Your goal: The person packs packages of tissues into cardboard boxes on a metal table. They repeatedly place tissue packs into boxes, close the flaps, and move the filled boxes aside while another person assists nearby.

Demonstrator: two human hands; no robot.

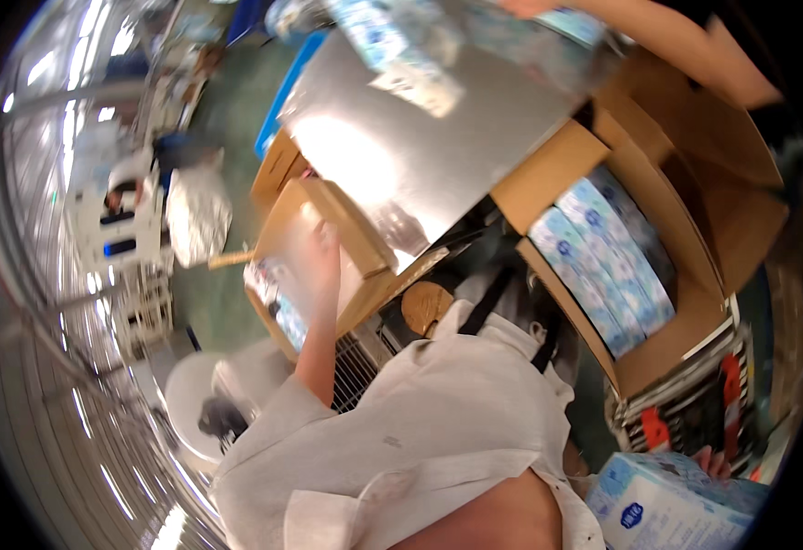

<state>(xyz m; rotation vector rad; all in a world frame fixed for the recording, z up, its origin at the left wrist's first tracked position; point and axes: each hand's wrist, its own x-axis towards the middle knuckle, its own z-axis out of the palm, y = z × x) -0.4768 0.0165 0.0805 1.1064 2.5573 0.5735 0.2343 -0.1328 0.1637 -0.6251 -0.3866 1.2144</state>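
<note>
I'm remotely watching the left hand [325, 246] reaching over a carton [354, 227] beside the metal table [475, 137], the right hand [713, 463] holding a pack [667, 502].

Tilted blue-and-white package [665, 510] at lower right

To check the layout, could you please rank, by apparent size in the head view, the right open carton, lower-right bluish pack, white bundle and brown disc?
1. Right open carton
2. Lower-right bluish pack, cut off by the edge
3. White bundle
4. Brown disc
</note>
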